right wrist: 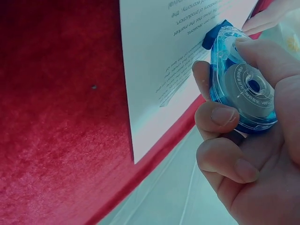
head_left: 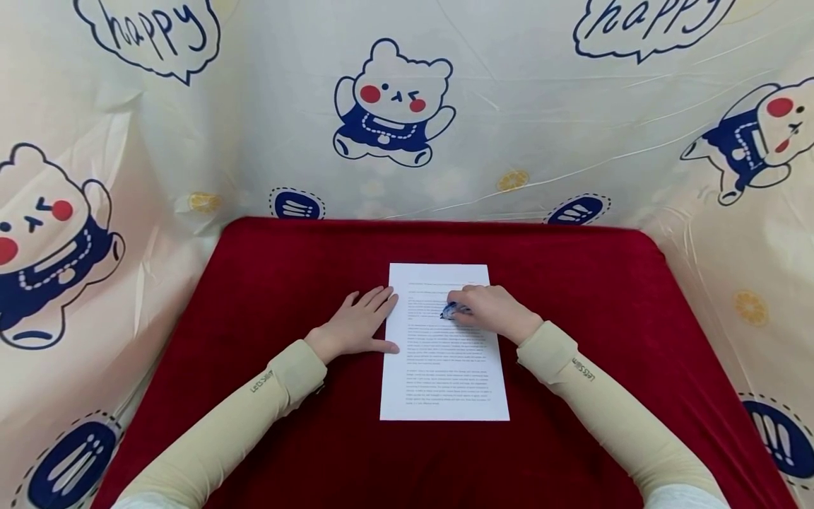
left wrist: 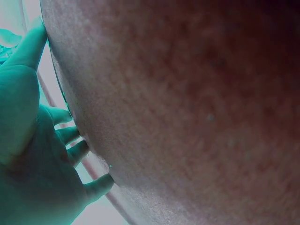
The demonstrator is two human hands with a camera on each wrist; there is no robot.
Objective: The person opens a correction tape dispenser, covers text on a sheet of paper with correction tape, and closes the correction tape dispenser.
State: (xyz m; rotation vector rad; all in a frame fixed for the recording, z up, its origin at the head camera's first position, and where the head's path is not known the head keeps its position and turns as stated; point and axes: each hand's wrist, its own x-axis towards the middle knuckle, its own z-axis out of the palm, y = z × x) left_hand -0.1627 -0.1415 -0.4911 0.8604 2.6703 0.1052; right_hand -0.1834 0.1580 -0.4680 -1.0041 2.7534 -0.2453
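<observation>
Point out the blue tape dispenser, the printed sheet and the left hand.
Blue tape dispenser (right wrist: 242,90): right wrist view, on the reel inside its see-through case.
Printed sheet (head_left: 445,345): head view, on the text near its middle.
Left hand (head_left: 356,328): head view, on the back of the hand.

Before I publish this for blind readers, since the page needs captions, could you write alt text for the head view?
A person's right hand holds a small blue tape dispenser at a printed sheet of paper, while the left hand touches the sheet's left edge. The paper lies on a red tablecloth, before a pale backdrop with cartoon bears.
</observation>
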